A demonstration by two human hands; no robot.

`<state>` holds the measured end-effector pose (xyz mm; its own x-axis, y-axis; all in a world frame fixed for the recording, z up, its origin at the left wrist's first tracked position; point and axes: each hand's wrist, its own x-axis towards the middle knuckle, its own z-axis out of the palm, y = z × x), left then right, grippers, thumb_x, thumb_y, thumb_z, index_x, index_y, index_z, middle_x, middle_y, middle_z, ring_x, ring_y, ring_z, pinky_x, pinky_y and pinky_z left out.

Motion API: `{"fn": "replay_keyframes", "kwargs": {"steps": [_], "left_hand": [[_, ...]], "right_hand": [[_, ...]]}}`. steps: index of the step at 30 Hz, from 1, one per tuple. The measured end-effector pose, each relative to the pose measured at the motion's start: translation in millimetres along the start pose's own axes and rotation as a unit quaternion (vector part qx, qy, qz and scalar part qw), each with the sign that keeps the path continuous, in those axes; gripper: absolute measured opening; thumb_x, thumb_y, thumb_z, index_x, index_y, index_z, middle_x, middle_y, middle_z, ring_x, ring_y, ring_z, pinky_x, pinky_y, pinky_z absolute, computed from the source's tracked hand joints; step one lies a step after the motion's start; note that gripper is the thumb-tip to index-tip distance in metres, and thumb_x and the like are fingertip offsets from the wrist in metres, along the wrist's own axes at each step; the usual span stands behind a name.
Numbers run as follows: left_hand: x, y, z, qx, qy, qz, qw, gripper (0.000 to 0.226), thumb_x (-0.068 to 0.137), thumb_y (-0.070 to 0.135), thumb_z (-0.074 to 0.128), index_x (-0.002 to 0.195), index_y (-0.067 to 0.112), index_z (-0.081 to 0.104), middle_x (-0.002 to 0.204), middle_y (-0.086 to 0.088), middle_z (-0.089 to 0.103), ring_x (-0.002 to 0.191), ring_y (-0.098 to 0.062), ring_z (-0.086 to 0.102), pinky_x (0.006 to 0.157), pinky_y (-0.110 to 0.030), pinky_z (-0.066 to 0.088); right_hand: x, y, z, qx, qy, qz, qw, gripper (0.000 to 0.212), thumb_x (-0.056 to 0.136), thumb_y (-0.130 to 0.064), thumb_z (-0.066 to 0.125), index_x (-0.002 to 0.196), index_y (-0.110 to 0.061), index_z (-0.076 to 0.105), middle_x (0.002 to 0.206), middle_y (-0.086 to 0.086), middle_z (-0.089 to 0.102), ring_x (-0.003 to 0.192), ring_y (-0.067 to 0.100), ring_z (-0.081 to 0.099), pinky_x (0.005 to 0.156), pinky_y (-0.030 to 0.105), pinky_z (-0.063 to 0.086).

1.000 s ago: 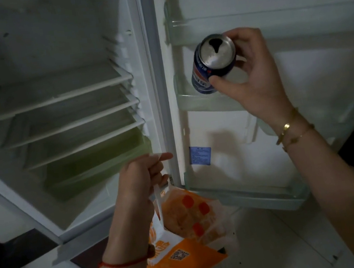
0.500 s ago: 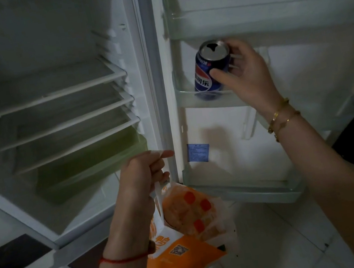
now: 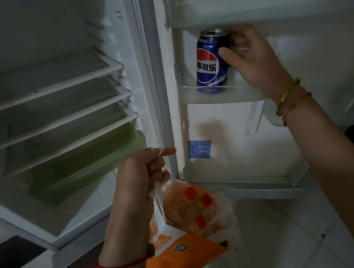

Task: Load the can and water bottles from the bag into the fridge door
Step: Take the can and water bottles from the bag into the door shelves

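A blue cola can [image 3: 210,63] stands upright in the left end of the middle door shelf [image 3: 191,98] of the open fridge door. My right hand [image 3: 252,61] wraps the can's right side, thumb on its front. My left hand [image 3: 143,181] grips the white handle of an orange and white plastic bag [image 3: 187,236] that hangs low in front of the fridge. Pale rounded shapes with red caps show through the bag's thin wall; I cannot tell them apart clearly.
The fridge interior at left has several bare glass shelves [image 3: 47,84] and a green drawer [image 3: 88,168]. The door also has an upper shelf [image 3: 244,9] and a bottom shelf [image 3: 249,187]. White tiled floor [image 3: 293,243] lies below.
My right hand has lowered the can from a tilt in front of the door down into the middle door shelf, where it now stands upright. My left hand with the bag has stayed put.
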<state>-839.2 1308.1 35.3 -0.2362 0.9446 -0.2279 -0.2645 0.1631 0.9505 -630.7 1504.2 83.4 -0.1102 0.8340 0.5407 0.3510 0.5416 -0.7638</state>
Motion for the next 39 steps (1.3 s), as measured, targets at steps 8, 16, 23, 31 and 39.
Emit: {"fn": "replay_keyframes", "kwargs": {"steps": [8,16,23,31,39], "left_hand": [[4,1,-2,-0.003,0.004,0.0,1.0,0.032,0.094,0.007,0.042,0.095,-0.007,0.07,0.057,0.0,0.023,0.042,-0.008,0.024,0.042,-0.015,0.039],[12,-4,-4,0.031,0.014,-0.008,0.999,0.032,0.095,0.007,0.04,0.095,-0.006,0.07,0.049,0.006,0.024,0.04,-0.007,0.021,0.042,-0.016,0.034],[14,-10,-8,0.044,0.014,-0.006,0.999,0.031,0.095,0.007,0.041,0.092,-0.003,0.07,0.047,0.007,0.024,0.037,-0.006,0.023,0.042,-0.016,0.035],[12,-15,-9,0.037,0.022,-0.014,0.999,0.031,0.095,0.007,0.041,0.087,-0.002,0.069,0.045,0.007,0.025,0.035,-0.005,0.024,0.045,-0.02,0.03],[7,-21,-11,0.047,0.026,-0.022,0.998,0.029,0.095,0.005,0.041,0.091,-0.006,0.068,0.042,0.009,0.027,0.033,-0.004,0.027,0.044,-0.019,0.03]], "right_hand": [[-11,-6,-3,-0.015,0.015,0.006,1.0,0.051,0.083,-0.019,0.061,0.128,0.001,0.045,0.125,0.014,0.058,0.109,0.015,0.06,0.094,0.018,0.048],[-104,-16,13,-0.168,0.142,-0.111,0.969,0.006,0.088,-0.012,0.06,0.086,-0.007,0.057,0.083,-0.002,0.054,0.072,0.012,0.048,0.067,0.01,0.036],[-221,70,90,-0.133,-0.211,0.137,0.959,0.038,0.087,-0.04,0.06,0.055,-0.023,0.049,0.051,-0.006,0.045,0.048,0.006,0.039,0.053,0.022,0.032],[-257,121,142,-0.114,-0.3,0.307,0.896,0.023,0.097,-0.032,0.05,0.103,-0.015,0.064,0.098,0.002,0.063,0.092,0.017,0.058,0.085,0.021,0.042],[-249,125,176,0.036,-0.226,0.429,0.874,0.017,0.083,-0.028,0.072,0.08,-0.041,0.061,0.084,-0.015,0.066,0.078,0.001,0.063,0.069,0.014,0.05]]}}
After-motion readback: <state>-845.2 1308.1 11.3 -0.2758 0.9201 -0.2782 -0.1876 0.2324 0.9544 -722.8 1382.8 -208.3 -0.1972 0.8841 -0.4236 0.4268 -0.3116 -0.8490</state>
